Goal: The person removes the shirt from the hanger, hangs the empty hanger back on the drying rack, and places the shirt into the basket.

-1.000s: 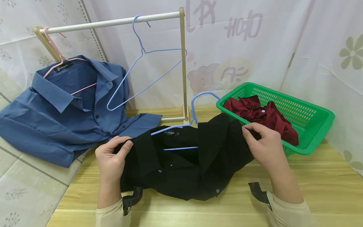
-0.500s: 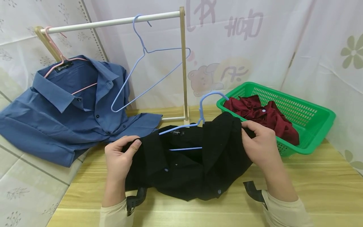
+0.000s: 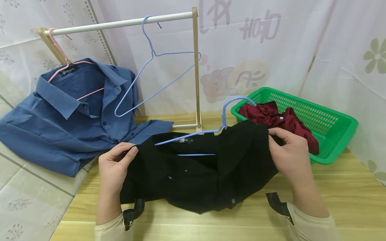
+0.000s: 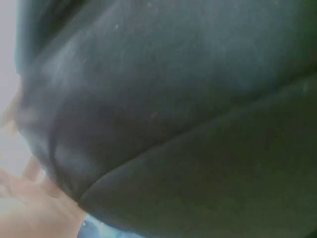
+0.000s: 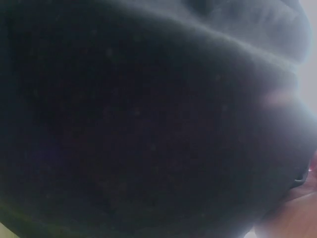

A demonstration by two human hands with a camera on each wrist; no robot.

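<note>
A black shirt (image 3: 193, 184) with a collar and small buttons is stretched between both hands above the table. My left hand (image 3: 114, 167) pinches its left shoulder between thumb and fingers. On the other side, my right hand (image 3: 287, 154) pinches the right shoulder. Inside the shirt sits a blue hanger (image 3: 224, 115), its hook and part of its left arm showing out of the neck opening; its right arm is hidden by cloth. Both wrist views are mostly filled by the dark fabric, with the left hand (image 4: 34, 208) and right hand (image 5: 292, 215) at the lower edges.
A clothes rack (image 3: 120, 22) stands behind, bearing a blue shirt (image 3: 90, 124) on a pink hanger (image 3: 60, 50) and a bare blue hanger (image 3: 152, 53). At right, a green basket (image 3: 340, 134) holds a dark red garment (image 3: 289, 122). Wooden table (image 3: 181, 224) lies below.
The black shirt and hanger shifted right, with the hook now over the basket's edge. My hands first moved closer together, then spread apart, widening the shirt. Both kept their hold.
</note>
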